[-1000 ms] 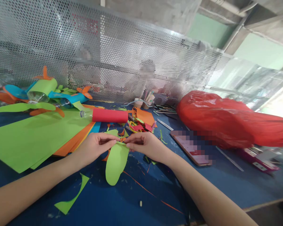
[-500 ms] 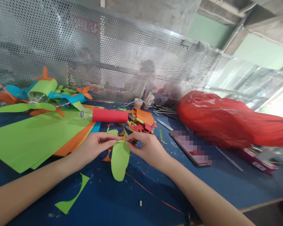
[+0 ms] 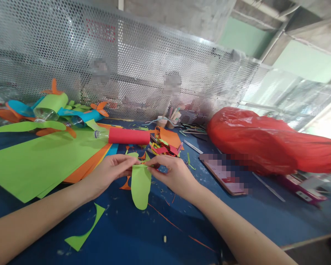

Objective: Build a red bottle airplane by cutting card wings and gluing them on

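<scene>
Between my two hands is a green paper cutout with a rounded lobe hanging toward me. Another part of it shows behind my left fingertips. My left hand pinches its upper left edge between thumb and fingers. At the upper right edge, my right hand pinches the paper the same way. A crease seems to run across the cutout at my fingertips. Just beyond my hands lies a bottle wrapped in red paper, its clear neck pointing left.
Green paper sheets lie at left, with paper-wrapped bottle planes behind them. A curved green scrap is in front. To the right are a phone and a big red plastic bag. A perforated metal screen stands behind the table.
The hanging lobe of the green cutout has shifted slightly and turned a little. My left thumb and fingers have moved closer over its edge. Both hands keep their pinch.
</scene>
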`<state>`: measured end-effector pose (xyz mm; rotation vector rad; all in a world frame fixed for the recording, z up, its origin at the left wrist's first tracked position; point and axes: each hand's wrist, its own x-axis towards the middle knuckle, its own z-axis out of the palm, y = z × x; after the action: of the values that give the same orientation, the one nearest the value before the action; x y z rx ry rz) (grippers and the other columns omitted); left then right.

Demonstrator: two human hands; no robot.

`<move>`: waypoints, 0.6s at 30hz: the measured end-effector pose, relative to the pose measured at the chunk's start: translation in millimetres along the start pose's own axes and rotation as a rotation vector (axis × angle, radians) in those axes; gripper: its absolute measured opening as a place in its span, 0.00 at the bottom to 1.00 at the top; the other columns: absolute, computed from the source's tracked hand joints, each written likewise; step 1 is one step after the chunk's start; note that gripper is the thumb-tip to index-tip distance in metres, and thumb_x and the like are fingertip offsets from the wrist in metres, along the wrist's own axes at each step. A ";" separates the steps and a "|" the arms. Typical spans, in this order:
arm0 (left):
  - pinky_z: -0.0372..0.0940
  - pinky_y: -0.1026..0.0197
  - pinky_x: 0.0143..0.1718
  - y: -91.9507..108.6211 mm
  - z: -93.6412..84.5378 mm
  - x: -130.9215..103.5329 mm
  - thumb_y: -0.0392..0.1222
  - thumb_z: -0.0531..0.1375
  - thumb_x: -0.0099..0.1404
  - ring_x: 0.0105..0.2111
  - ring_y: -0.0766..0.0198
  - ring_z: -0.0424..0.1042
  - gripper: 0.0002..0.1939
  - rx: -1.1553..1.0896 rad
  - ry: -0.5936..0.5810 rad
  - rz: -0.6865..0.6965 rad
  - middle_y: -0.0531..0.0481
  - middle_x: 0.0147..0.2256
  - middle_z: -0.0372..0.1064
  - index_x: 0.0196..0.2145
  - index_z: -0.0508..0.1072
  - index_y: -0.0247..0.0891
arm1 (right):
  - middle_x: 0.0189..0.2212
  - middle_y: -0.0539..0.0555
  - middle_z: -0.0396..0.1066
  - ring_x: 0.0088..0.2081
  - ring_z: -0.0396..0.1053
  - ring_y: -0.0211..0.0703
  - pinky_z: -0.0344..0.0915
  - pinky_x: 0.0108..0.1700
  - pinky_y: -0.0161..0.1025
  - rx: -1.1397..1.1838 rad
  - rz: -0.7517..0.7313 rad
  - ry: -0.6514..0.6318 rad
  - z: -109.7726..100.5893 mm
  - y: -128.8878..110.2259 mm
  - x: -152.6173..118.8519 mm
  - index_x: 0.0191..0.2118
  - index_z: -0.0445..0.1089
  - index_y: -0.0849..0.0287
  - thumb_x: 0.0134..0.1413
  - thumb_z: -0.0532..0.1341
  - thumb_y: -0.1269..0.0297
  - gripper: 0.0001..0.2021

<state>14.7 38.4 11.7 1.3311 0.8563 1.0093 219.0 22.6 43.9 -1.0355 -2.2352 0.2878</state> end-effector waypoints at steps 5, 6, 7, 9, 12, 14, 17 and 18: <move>0.69 0.58 0.44 -2.4 0.0 -0.6 0.41 0.63 0.57 0.38 0.60 0.76 0.05 0.219 0.022 0.092 0.52 0.35 0.78 0.33 0.77 0.41 | 0.33 0.51 0.75 0.34 0.72 0.38 0.68 0.38 0.35 0.137 0.065 -0.039 3.8 2.9 0.9 0.37 0.72 0.58 0.53 0.60 0.71 0.05; 0.69 0.58 0.43 -2.4 0.0 -1.0 0.41 0.62 0.57 0.37 0.61 0.76 0.05 0.234 0.023 0.100 0.52 0.34 0.77 0.33 0.76 0.41 | 0.33 0.51 0.75 0.34 0.71 0.38 0.68 0.38 0.35 0.198 0.090 -0.053 5.2 4.6 1.3 0.37 0.71 0.58 0.54 0.60 0.69 0.05; 0.69 0.58 0.43 -2.5 0.0 -1.5 0.41 0.62 0.57 0.37 0.61 0.76 0.05 0.243 0.021 0.107 0.52 0.34 0.77 0.33 0.76 0.41 | 0.33 0.52 0.74 0.34 0.71 0.38 0.68 0.37 0.35 0.255 0.113 -0.066 6.7 6.5 1.6 0.37 0.71 0.59 0.55 0.60 0.68 0.05; 0.69 0.58 0.43 -3.0 -0.3 -2.1 0.41 0.62 0.57 0.37 0.61 0.76 0.05 0.256 0.008 0.115 0.52 0.34 0.77 0.33 0.76 0.42 | 0.32 0.52 0.74 0.33 0.71 0.38 0.68 0.36 0.35 0.330 0.155 -0.089 9.3 10.1 2.0 0.36 0.70 0.60 0.56 0.60 0.66 0.05; 0.69 0.58 0.44 -4.4 -0.8 -1.9 0.41 0.62 0.57 0.37 0.60 0.76 0.05 0.277 -0.016 0.118 0.53 0.34 0.77 0.33 0.76 0.42 | 0.29 0.51 0.73 0.31 0.70 0.37 0.67 0.35 0.35 0.340 0.200 -0.104 10.7 13.0 1.8 0.34 0.71 0.60 0.55 0.61 0.66 0.04; 0.68 0.58 0.45 -4.7 -0.8 -1.1 0.41 0.62 0.57 0.38 0.60 0.75 0.05 0.286 -0.015 0.114 0.53 0.34 0.77 0.33 0.76 0.41 | 0.29 0.51 0.73 0.30 0.69 0.37 0.66 0.34 0.34 0.335 0.207 -0.098 10.3 12.8 1.5 0.34 0.71 0.60 0.54 0.61 0.67 0.03; 0.68 0.58 0.45 -3.2 0.3 0.0 0.42 0.62 0.56 0.38 0.60 0.75 0.06 0.283 -0.010 0.093 0.52 0.34 0.77 0.33 0.76 0.40 | 0.28 0.50 0.72 0.30 0.68 0.37 0.65 0.33 0.34 0.319 0.195 -0.083 10.0 11.1 1.1 0.33 0.71 0.59 0.54 0.61 0.67 0.03; 0.68 0.58 0.45 -2.6 0.8 0.2 0.42 0.62 0.56 0.38 0.59 0.75 0.06 0.282 -0.012 0.083 0.52 0.34 0.77 0.32 0.76 0.40 | 0.28 0.50 0.72 0.30 0.68 0.37 0.65 0.33 0.34 0.313 0.192 -0.080 10.3 10.6 0.9 0.33 0.71 0.59 0.54 0.61 0.67 0.03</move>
<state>15.8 38.4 9.2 1.6206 0.9670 0.9677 218.4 30.9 31.8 -1.0809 -2.0742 0.7493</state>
